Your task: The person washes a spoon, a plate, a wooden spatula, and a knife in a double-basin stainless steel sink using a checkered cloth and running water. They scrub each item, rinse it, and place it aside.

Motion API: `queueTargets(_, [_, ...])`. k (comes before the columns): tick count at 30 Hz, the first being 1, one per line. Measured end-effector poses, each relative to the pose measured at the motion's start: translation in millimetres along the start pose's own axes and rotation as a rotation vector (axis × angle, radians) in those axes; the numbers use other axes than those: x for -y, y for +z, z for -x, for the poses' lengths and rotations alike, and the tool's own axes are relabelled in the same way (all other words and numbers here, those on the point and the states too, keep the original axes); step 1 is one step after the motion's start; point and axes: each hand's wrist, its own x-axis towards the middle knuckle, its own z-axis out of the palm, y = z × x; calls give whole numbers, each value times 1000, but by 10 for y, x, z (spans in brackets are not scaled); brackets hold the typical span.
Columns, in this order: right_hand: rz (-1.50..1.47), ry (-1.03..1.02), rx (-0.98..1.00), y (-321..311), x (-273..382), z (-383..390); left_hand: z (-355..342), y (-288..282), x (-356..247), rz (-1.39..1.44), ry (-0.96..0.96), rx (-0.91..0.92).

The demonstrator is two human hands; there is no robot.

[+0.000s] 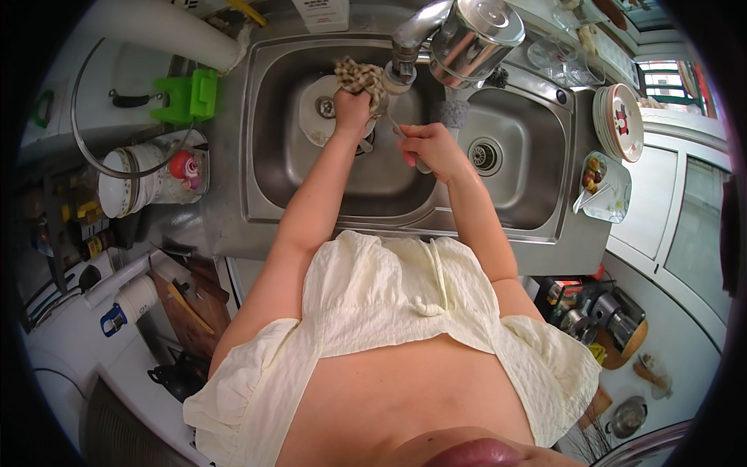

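Head view, near to far: both forearms reach over the front rim of the double sink [257, 210] into the left basin. Right hand [428, 148] is clenched around a utensil handle [398, 128], probably a spoon; its far end is hidden. Left hand [352, 109] is closed on a checked cloth [359, 76] held at the utensil beneath the faucet [408, 39]. Washing appears underway; rinsing appears to remain. A white plate [315, 109] lies under the hands. Farther right, a steel kettle [476, 35] crowds the faucet; stacked plates [618, 121] stand beyond the right basin.
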Motion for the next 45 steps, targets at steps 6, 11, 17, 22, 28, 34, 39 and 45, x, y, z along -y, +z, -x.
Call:
queueTargets(6, [-181,-141,-88,260,-149,-14,83,109,8,-154,-237,-277])
queueTargets(11, [-171,-135,-128,332,-184,-97,237,224,-100,-176,-439,-203])
queueTargets(17, [-96,-124,-143,219,-188,-85,230,189,-125,430,-345,-47])
queueTargets(22, [-57,-70,-68,193,-91,-36,40,40,-101,98,-38,-63])
queueTargets(28, [-203,-185,-95,354,-133,-75,40,150,-92,-120,-220,-374])
queueTargets(34, [-188,-248,-140,472,-249,-169,223,50,3,-29,-365,-92])
queueTargets(39, [-133,-281,-158,477,-337,-296,233,68,-121,124,-406,-54])
queueTargets(45, [198,-254,-361,138,-171,-709,224,-105,-226,2,-404,33])
